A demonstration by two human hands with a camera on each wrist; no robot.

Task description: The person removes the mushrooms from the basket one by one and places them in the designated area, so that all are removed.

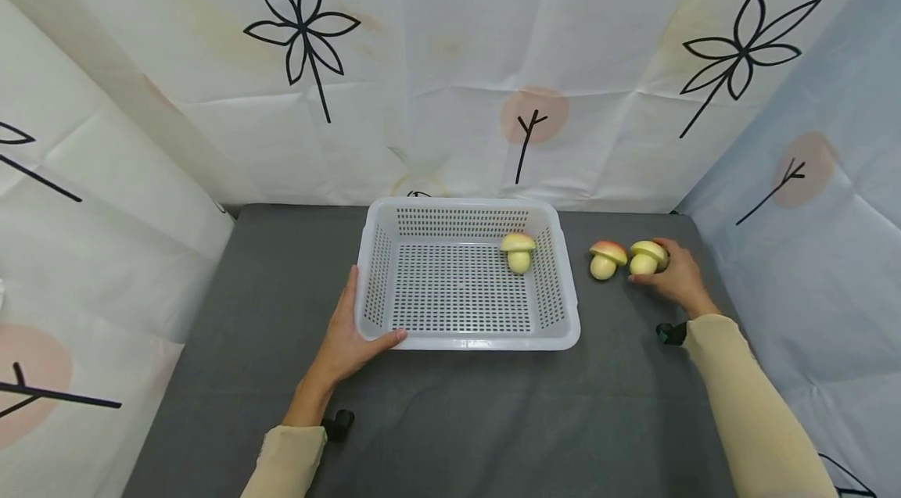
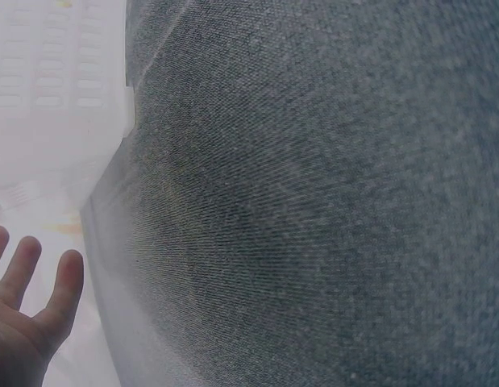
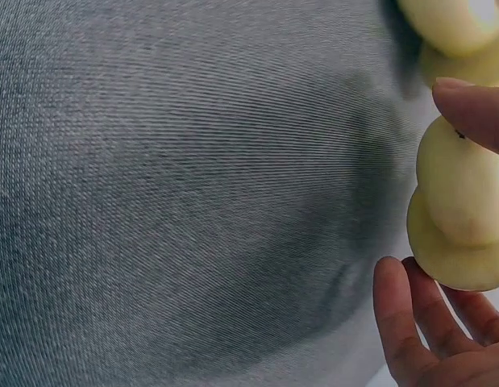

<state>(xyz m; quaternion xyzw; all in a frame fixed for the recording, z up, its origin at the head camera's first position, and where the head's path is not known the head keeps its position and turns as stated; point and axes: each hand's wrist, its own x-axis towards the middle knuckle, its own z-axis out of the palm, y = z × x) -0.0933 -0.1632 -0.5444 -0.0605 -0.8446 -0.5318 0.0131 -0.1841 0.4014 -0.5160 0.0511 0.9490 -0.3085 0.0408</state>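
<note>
A white perforated plastic basket [image 1: 486, 343] stands on the grey cloth, with one toy mushroom [image 1: 518, 259] inside towards the back right. At its front left corner is my left hand [image 1: 349, 343], fingers stretched along the left side and thumb lying at the front rim. The left wrist view shows those fingers [image 2: 64, 294] spread beside the basket wall [image 2: 47, 141]. To the right of the basket, my right hand [image 1: 677, 277] pinches a yellow-capped toy mushroom [image 1: 643, 262] between thumb and fingers. Just left of it sits another toy mushroom [image 1: 603, 266] with a reddish cap.
Grey cloth [image 1: 450, 420] covers the table. Pale curtains with black plant drawings hang behind it [image 1: 436, 60] and along both sides. The right curtain [image 1: 831, 271] comes close to my right forearm. A small black device [image 1: 339, 425] is strapped at the left wrist.
</note>
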